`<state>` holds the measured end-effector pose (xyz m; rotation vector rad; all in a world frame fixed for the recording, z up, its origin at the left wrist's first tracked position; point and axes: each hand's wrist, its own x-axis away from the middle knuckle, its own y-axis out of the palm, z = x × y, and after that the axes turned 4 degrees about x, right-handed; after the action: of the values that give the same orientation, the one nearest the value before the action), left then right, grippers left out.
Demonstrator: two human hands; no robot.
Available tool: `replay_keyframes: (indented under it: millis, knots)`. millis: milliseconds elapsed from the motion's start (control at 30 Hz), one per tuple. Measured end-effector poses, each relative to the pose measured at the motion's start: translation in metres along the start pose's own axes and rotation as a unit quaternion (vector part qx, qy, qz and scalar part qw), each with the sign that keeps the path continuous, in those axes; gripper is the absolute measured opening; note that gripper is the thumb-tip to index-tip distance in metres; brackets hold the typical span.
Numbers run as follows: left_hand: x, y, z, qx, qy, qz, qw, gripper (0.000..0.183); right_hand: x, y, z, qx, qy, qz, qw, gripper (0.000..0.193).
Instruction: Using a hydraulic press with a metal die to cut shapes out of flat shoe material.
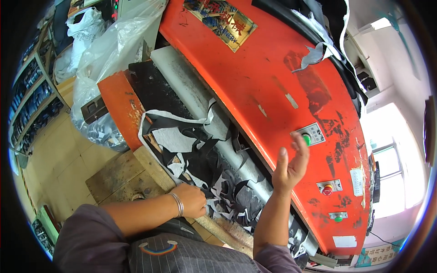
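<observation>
My left hand [194,200] is closed in a fist at the near edge of the work surface, beside a heap of black and white sheet scraps [200,161]. Its fingers are turned down, and what they hold, if anything, is hidden. A thin white-edged strip [157,152] of the scrap runs down towards that fist. My right hand [292,167] is raised in front of the red machine [255,82], thumb and fingers apart and nothing in it. Its fingertips are at a green push button [307,139] on a metal plate; whether they touch it I cannot tell.
A red stop knob [327,190] and another green button [338,219] sit lower on the machine. A grey metal beam [182,82] runs under its front. Clear plastic bags [104,68] and loaded shelves [34,98] stand at left. A wooden board [123,175] lies near me.
</observation>
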<state>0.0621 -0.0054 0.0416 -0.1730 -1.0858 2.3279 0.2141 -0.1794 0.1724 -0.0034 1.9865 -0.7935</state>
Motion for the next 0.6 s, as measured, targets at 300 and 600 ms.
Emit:
replay_keyframes:
  millis: [300,600]
  knots:
    - [0.046,-0.030,-0.045,0.163,-0.047,0.227,0.959,0.022,0.052,0.047,-0.006,0.148,0.189,-0.318,0.917,0.065]
    - [0.114,-0.034,-0.099,-0.160,-0.217,0.103,0.957,0.046,0.073,0.088,-0.036,0.230,0.301,-0.335,0.863,0.055]
